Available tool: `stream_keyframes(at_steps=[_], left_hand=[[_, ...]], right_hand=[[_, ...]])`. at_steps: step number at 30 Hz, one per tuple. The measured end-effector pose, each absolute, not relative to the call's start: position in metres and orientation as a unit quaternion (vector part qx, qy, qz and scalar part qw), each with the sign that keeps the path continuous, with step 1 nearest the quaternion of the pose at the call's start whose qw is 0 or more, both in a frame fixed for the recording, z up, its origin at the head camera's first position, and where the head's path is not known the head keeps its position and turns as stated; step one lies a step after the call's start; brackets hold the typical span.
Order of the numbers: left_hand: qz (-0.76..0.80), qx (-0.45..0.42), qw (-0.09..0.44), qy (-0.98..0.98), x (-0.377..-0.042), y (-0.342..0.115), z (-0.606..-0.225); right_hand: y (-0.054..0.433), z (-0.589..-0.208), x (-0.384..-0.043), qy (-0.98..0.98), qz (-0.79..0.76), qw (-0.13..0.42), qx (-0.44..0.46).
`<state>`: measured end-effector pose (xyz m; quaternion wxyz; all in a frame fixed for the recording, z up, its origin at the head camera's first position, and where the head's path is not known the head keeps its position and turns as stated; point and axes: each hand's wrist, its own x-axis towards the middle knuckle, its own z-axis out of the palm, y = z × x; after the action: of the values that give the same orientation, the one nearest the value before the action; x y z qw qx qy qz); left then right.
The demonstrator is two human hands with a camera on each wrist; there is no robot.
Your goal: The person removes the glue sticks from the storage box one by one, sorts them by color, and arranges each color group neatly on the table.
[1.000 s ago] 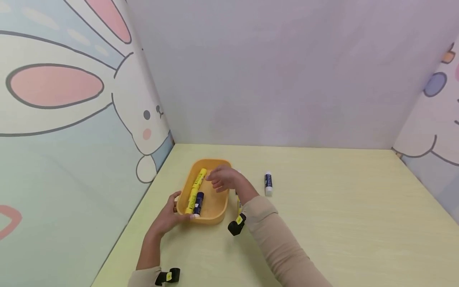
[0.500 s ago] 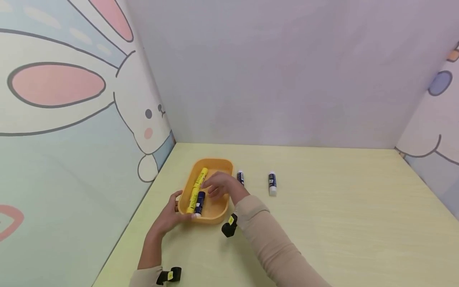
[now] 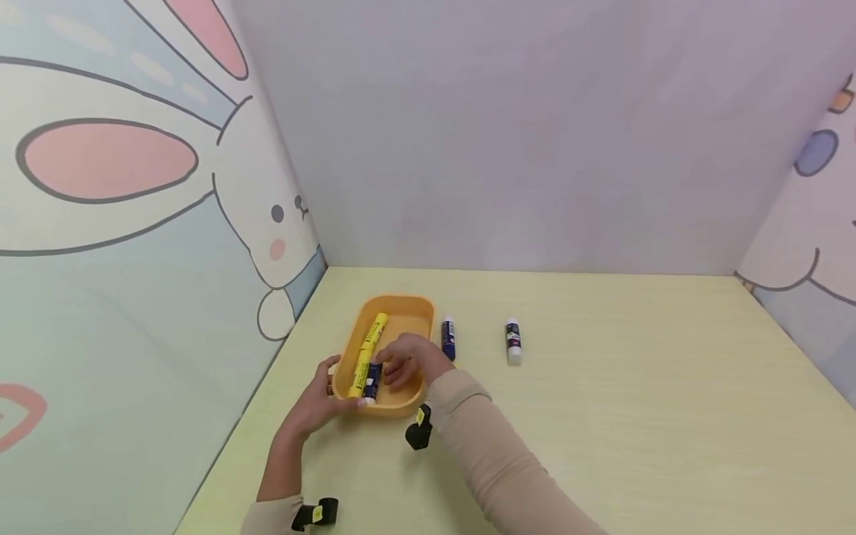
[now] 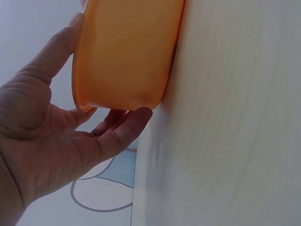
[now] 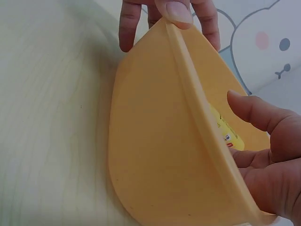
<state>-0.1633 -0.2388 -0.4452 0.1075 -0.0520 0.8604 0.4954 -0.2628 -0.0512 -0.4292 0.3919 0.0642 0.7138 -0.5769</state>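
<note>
My left hand point(image 3: 322, 397) grips the near left corner of an orange plastic tray point(image 3: 399, 304); in the left wrist view the thumb lies at its rim and the fingers curl against its outer side. Two yellow tubes point(image 3: 370, 343) lie end to end along the left inside wall. Beside them is a navy glue stick point(image 3: 372, 381), its white end towards me. My right hand point(image 3: 409, 357) reaches over the tray's right rim, fingertips right at the far end of that glue stick. In the right wrist view, its thumb point(image 5: 249, 109) and fingers stand apart.
Right of the tray, two navy-and-white glue sticks point(image 3: 448, 339) point(image 3: 513, 342) lie on the pale wooden table point(image 3: 635, 386). A bit of yellow shows on the table at the right wrist, mostly covered by the sleeve. A rabbit-printed wall point(image 3: 167, 223) borders the left side.
My right hand has moved towards me inside the tray, down to the navy glue stick. The nearer loose glue stick has come into view from behind it. My left hand keeps its grip.
</note>
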Motion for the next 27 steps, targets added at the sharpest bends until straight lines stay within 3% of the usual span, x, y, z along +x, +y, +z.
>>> stream_keyframes(at_steps=[9,18,27], left_hand=[[0.497,-0.049,0.107,0.86,-0.163,-0.242,-0.448],[0.5,-0.047,0.104,0.859,-0.165,-0.241,-0.45],[0.501,-0.047,0.1,0.858,-0.163,-0.239,-0.448]], right_hand=[[-0.064,-0.432,-0.255,0.737,-0.568,0.364,0.05],[-0.081,-0.438,-0.252,0.773,-0.543,0.309,0.107],[-0.082,-0.435,-0.25,0.775,-0.548,0.297,0.106]])
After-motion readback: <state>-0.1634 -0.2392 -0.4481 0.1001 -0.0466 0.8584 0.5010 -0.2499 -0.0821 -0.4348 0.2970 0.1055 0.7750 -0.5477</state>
